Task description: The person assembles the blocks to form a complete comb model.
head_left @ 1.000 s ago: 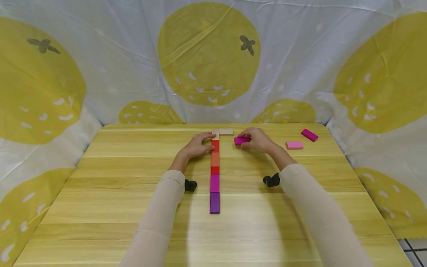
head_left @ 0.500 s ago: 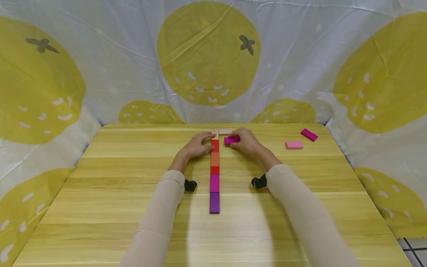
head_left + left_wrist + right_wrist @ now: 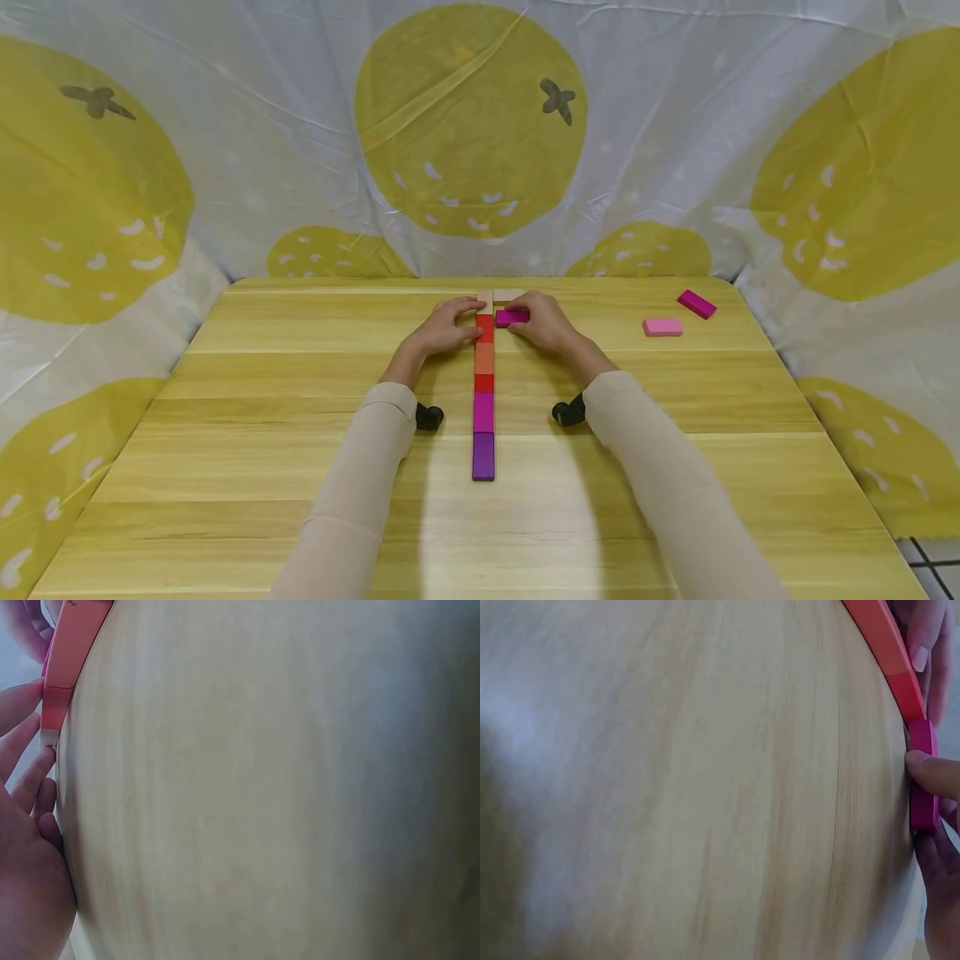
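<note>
In the head view, a straight row of flat blocks runs down the table: beige, red, orange, a second red one, magenta and purple. My left hand touches the row's far part from the left, a fingertip at the beige block and the thumb at the first red one. Between thumb and fingers, my right hand pinches another magenta block, its left end right beside the first red block. Behind it, partly hidden, a second beige block extends right from the row's top.
At the far right of the table lie a pink block and a slanted magenta block. A cloth with large yellow fruit shapes hangs round the table's back and sides. Black devices show at both wrists.
My right hand has moved left with the magenta block, from a gap away to right beside the row. The left hand has stayed in place.
</note>
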Motion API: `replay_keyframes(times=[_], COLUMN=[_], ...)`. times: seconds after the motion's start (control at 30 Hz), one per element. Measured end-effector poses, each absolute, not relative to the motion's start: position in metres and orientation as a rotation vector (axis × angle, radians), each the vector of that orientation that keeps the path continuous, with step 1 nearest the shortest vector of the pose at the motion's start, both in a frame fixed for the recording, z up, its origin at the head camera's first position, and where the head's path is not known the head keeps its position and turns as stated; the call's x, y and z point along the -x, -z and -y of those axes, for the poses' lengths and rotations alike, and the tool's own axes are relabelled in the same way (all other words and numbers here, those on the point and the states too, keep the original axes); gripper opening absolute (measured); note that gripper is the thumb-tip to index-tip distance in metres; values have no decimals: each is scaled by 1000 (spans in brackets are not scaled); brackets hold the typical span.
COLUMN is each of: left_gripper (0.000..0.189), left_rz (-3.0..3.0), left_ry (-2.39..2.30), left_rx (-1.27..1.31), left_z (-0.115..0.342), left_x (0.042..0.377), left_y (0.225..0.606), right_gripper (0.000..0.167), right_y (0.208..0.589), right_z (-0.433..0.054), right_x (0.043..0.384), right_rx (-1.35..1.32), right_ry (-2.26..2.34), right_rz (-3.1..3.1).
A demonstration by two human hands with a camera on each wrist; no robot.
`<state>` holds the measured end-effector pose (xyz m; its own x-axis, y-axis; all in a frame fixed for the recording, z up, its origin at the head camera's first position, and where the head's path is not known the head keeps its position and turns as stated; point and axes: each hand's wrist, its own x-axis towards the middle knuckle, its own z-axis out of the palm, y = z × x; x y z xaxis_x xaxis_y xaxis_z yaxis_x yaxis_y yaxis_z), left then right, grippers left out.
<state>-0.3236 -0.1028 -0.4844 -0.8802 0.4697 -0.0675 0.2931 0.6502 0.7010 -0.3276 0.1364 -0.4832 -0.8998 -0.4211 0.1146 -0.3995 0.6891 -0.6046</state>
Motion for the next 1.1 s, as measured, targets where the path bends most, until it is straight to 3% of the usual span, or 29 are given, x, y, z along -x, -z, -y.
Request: replay_keyframes(times=[1.1], left_gripper=[59], left_rz=[-2627], left_ry=[-1071], left_rx=[-634], left_z=[102], left_x=[323], left_y=[485], right_gripper=[38], right_y=[478], right_z=[-133], right_x=[329], right_rx=[696], right_ry=[950], right_rz=[-2837])
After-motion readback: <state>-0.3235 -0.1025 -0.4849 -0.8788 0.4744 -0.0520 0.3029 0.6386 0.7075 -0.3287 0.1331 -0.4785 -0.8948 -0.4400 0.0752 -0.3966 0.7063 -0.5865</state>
